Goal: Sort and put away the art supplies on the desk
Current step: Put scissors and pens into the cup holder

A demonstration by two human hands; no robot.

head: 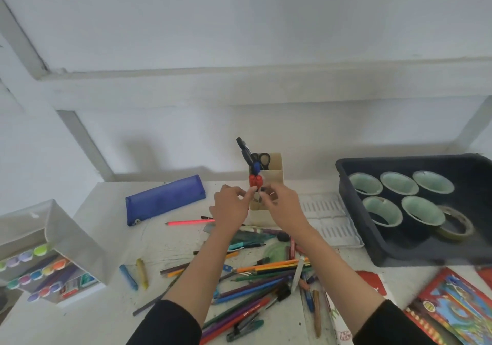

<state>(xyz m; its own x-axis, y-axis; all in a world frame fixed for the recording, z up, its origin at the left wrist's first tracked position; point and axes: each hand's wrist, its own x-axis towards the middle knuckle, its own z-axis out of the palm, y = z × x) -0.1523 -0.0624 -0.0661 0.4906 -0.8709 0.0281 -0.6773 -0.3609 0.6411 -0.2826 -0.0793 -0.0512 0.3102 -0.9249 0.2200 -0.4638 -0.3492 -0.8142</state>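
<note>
Blue pencil case [165,198], pink pencil [190,222], red piece [255,181], white worktop [106,238]. Scissors [262,158] have black handles; holder [275,170] is beige. Navy tray [415,248] holds tape rolls [398,183], pale green inside.

2 arms visible. Left sleeve [170,323] and right sleeve [391,326]: plain black fabric, soft rounded cuffs ending high on the forearm. Forearms, left hand [230,210], right hand [286,209] bare.

Six tape rolls [398,183], one bin [343,174], one pouch [165,201], two crayons [128,276], one scissors [262,159], one holder [275,174], one pink pencil [190,222].
</note>
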